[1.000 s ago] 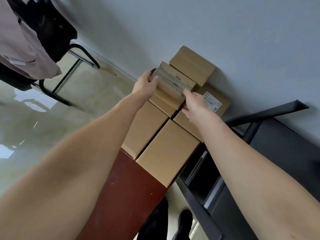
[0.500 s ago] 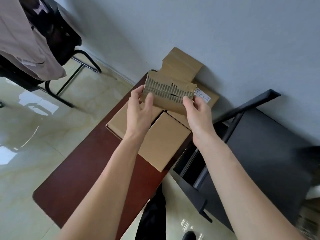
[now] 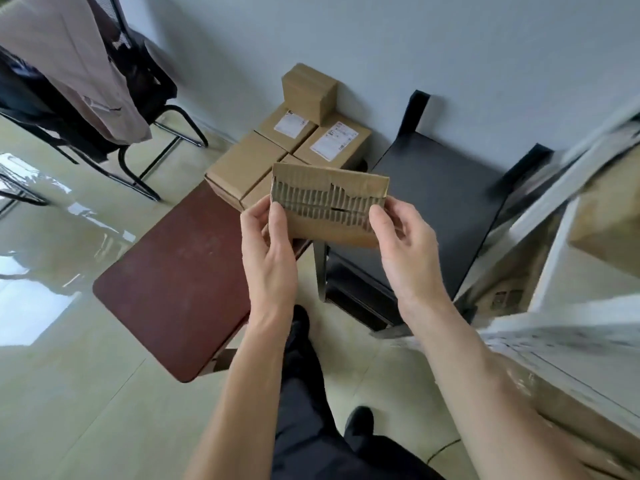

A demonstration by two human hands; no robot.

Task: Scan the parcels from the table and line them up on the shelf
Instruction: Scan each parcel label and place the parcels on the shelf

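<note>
I hold a small cardboard parcel (image 3: 329, 209) with a torn, ribbed top face in both hands, in front of me above the table's near right edge. My left hand (image 3: 268, 244) grips its left end and my right hand (image 3: 403, 244) grips its right end. Several brown parcels (image 3: 242, 166) stay on the far end of the dark red table (image 3: 173, 282), two of them with white labels (image 3: 332, 140), and a smaller box (image 3: 308, 91) is stacked on top by the wall. The white shelf (image 3: 554, 237) is blurred at the right, with a box (image 3: 609, 223) on it.
A black stand (image 3: 433, 195) sits against the wall right of the table. A black chair (image 3: 138, 98) draped with a pink garment stands at the left. A plastic-wrapped bundle (image 3: 571, 427) lies low right. My dark trousers and shoes (image 3: 304, 393) are below.
Both hands lifted the torn parcel off the stack and drew it back toward me. The view swung right, bringing the white shelf into sight.
</note>
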